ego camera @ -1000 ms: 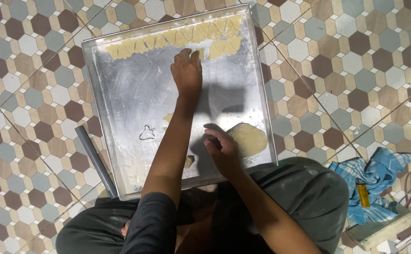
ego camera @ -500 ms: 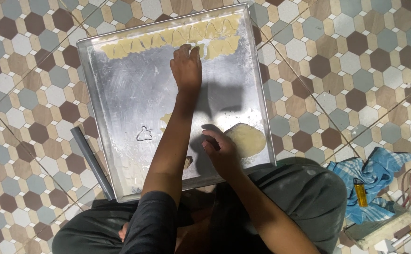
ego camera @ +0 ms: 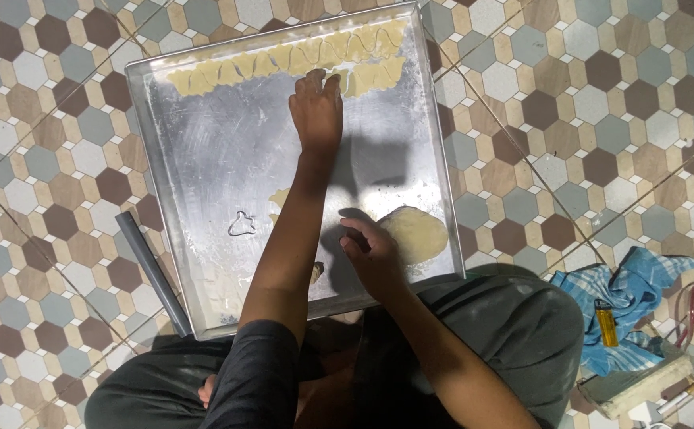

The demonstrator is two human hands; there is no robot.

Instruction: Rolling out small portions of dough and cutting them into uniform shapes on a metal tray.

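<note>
My left hand lays fingers flat on a dough cutout; right hand curls beside the dough sheet. Pressing could tear it.

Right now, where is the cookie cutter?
In the head view the cookie cutter lies on the metal tray, left of the left arm, apart from both hands, with the grey pipe on the floor further left.

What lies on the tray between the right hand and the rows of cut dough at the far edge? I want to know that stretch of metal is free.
Only the left hand and its forearm cross there. Between the right hand and the dough rows the tray shows bare metal; the cutter lies off to the left.
</note>
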